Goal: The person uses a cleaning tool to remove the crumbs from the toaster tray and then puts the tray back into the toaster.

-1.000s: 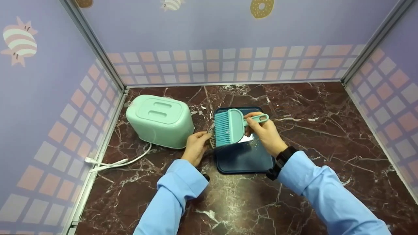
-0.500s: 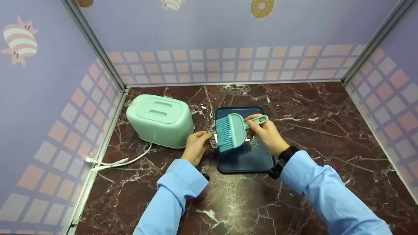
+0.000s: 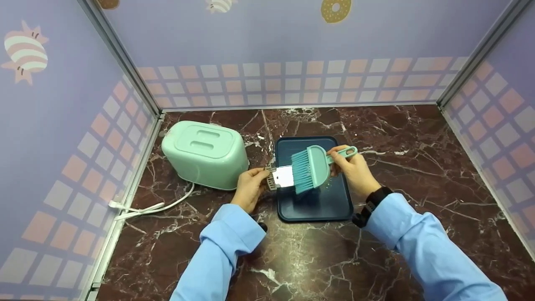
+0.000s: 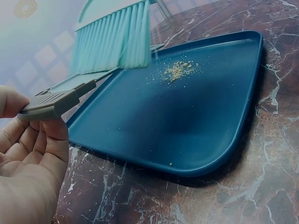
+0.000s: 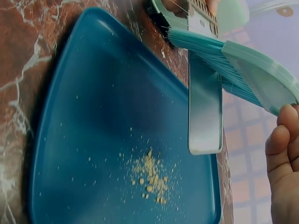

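My left hand point(image 3: 250, 187) pinches the grey-brown slotted end of a toaster crumb tray point(image 3: 284, 176), whose shiny metal plate reaches out over the left part of a dark blue tray point(image 3: 315, 211). With my right hand point(image 3: 355, 172) I hold the handle of a mint-green hand brush point(image 3: 320, 166). Its turquoise bristles lie across the metal plate in the head view. Yellowish crumbs point(image 4: 178, 71) are scattered in a small heap on the blue tray, also plain in the right wrist view. The blue tray rests flat on the table, below the metal plate.
A mint-green toaster point(image 3: 205, 154) stands to the left of my left hand, its white cord point(image 3: 167, 205) running to the left wall. Patterned panels point(image 3: 292, 81) close off the back and both sides of the dark marbled table point(image 3: 301, 263).
The brush has moved to the right along the crumb tray in my right hand, uncovering the metal plate near my left hand. My left hand has stayed almost still.
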